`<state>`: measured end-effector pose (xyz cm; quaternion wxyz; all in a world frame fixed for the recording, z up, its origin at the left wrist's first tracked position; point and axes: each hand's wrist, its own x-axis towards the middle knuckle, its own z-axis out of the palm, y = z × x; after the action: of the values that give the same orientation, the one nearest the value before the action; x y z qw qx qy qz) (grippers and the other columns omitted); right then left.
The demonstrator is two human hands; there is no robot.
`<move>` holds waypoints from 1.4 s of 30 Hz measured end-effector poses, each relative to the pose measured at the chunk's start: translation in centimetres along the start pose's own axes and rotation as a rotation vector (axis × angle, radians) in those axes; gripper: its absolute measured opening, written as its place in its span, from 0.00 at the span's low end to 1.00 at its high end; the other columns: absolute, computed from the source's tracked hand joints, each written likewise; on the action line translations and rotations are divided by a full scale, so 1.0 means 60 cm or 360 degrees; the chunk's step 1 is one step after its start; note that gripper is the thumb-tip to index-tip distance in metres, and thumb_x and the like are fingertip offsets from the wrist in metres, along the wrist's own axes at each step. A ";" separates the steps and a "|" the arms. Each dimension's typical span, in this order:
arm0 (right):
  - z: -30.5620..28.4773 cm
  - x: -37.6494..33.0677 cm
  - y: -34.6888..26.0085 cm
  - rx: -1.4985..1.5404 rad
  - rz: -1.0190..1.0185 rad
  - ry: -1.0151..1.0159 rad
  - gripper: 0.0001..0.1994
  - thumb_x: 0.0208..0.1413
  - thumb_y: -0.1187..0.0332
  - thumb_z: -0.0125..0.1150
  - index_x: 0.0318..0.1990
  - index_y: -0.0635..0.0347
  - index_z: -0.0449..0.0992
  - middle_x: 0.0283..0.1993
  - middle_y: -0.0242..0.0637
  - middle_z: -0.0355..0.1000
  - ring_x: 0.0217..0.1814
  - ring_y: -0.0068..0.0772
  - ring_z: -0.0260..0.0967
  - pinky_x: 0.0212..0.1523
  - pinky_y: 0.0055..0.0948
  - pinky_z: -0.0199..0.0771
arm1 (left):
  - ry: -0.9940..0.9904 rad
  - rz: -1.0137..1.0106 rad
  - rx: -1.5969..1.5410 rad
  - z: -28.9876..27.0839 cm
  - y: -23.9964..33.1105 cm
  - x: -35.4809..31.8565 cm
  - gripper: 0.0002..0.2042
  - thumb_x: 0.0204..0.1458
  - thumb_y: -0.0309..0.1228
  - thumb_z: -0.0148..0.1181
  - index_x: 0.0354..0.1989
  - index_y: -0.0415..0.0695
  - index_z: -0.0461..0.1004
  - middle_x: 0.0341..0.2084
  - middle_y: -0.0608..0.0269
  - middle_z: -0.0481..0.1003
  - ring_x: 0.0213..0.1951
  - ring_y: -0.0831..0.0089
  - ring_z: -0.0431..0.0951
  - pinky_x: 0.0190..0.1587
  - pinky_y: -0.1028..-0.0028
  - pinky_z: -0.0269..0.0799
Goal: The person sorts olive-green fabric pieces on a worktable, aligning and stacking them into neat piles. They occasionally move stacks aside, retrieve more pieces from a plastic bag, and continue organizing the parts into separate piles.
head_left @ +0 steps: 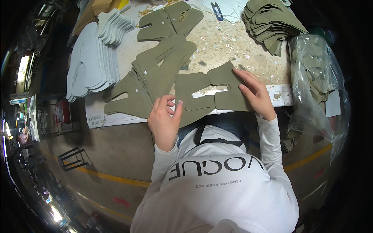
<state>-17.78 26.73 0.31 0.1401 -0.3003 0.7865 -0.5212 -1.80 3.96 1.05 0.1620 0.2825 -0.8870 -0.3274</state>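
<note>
Olive-green cut fabric pieces [229,97] with notched edges lie in front of me at the table's near edge, two of them facing each other around a pale gap. My right hand [257,94] rests along their right edge, fingers stretched out and thumb on the cloth. At their left side is my left hand [165,120], its fingers bent and thumb apart from the index finger. A small white sticker shows by that thumb's tip; whether it is on the thumb or the cloth, I cannot tell. More olive pieces [159,70] lie overlapped beyond my left hand.
Grey-white cut pieces [93,64] are stacked at the left, and olive ones [270,21] at the far right. Thread snips [217,11] lie at the back among scattered stickers. A clear plastic bag [318,81] hangs at the table's right end. A dark metal stool frame [73,158] stands on the floor.
</note>
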 end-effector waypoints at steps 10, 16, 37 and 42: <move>-0.019 -0.012 0.014 0.0247 -0.0025 0.0023 0.23 0.56 0.79 0.53 0.60 0.64 0.70 0.57 0.44 0.70 0.62 0.35 0.65 0.63 0.29 0.60 | -0.0069 -0.0087 -0.0077 0.003 0.000 0.000 0.10 0.47 0.29 0.68 0.37 0.42 0.76 0.24 0.66 0.76 0.19 0.72 0.73 0.27 0.71 0.69; -0.043 -0.020 0.014 0.0153 0.0053 -0.0059 0.20 0.58 0.78 0.51 0.59 0.65 0.71 0.56 0.41 0.70 0.58 0.31 0.66 0.60 0.26 0.61 | -0.0102 -0.0082 0.0079 -0.007 0.003 0.001 0.15 0.47 0.29 0.68 0.44 0.42 0.75 0.19 0.67 0.75 0.19 0.70 0.74 0.28 0.69 0.69; -0.111 -0.070 -0.026 0.0106 0.0182 0.0363 0.19 0.59 0.78 0.50 0.57 0.66 0.73 0.58 0.41 0.70 0.61 0.29 0.65 0.62 0.25 0.59 | -0.0066 0.0122 -0.0050 -0.004 0.004 0.001 0.11 0.49 0.25 0.64 0.40 0.38 0.75 0.32 0.58 0.78 0.27 0.73 0.78 0.30 0.72 0.73; -0.171 -0.091 -0.091 -0.0123 0.0056 0.0612 0.18 0.61 0.76 0.50 0.59 0.68 0.72 0.60 0.40 0.69 0.61 0.28 0.65 0.62 0.23 0.59 | -0.0286 0.0022 -0.0606 -0.009 0.015 0.002 0.15 0.53 0.19 0.57 0.50 0.36 0.74 0.47 0.52 0.74 0.32 0.73 0.80 0.30 0.77 0.77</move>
<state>-17.20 36.17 9.00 -0.0152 -0.1865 0.8234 -0.5357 -2.04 4.19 2.08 0.1350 0.2103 -0.8220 -0.5118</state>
